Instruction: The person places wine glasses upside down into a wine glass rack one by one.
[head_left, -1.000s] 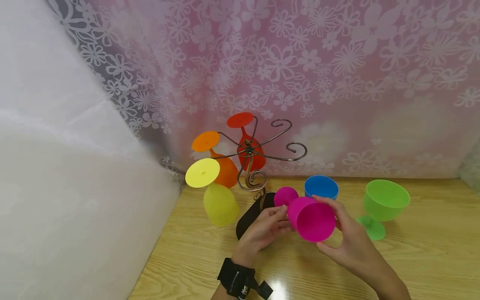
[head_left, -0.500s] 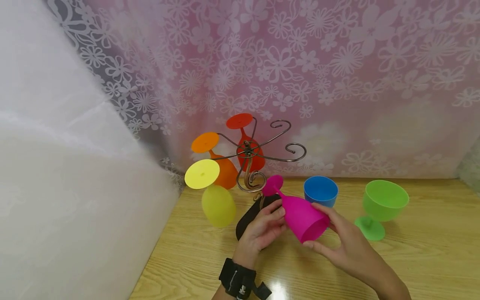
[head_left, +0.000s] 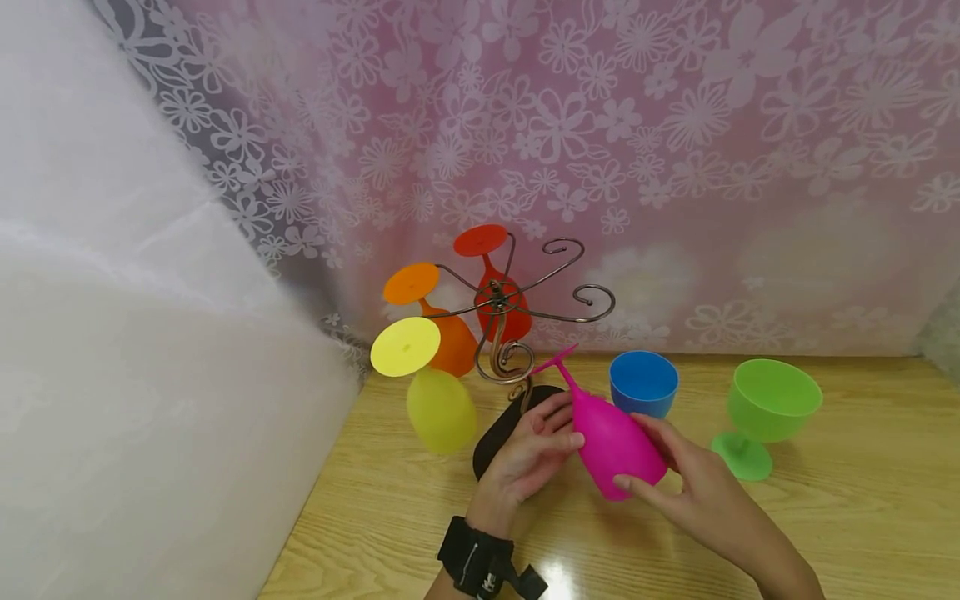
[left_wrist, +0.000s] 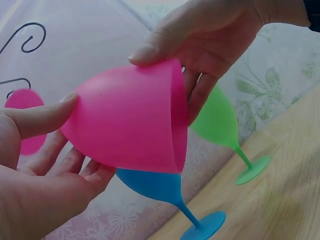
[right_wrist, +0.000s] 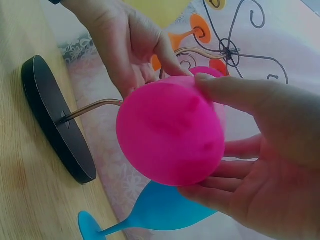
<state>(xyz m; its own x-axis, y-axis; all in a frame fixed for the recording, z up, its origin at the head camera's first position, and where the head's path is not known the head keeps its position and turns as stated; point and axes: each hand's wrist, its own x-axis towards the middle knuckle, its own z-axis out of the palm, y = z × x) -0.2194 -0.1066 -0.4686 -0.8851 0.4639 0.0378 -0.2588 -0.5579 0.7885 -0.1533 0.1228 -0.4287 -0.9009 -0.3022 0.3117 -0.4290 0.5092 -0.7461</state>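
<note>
A magenta wine glass [head_left: 611, 446] is held in the air between both hands, tilted with its mouth down toward the front right and its foot up at the back left. My right hand [head_left: 693, 479] grips the bowl near the rim, thumb in front and fingers behind. With thumb and fingers around the stem end of the bowl, my left hand [head_left: 532, 450] holds it too, as the left wrist view shows. Right behind the bowl, a blue wine glass [head_left: 643, 383] stands upright. In the right wrist view the bowl's mouth [right_wrist: 170, 132] faces the camera.
Left of the hands stands a metal glass rack [head_left: 497, 300] with curled arms and a black base [head_left: 491, 446]. Red [head_left: 504, 312], orange [head_left: 450, 337] and yellow [head_left: 441, 412] glasses hang upside down from it. A green glass [head_left: 772, 404] stands upright at right. A curtain [head_left: 675, 167] backs the table.
The magenta glass has turned in the hands: its mouth, facing the head camera earlier, now points downward, and its foot has swung upward and shows edge-on. The rack and other glasses have stayed put.
</note>
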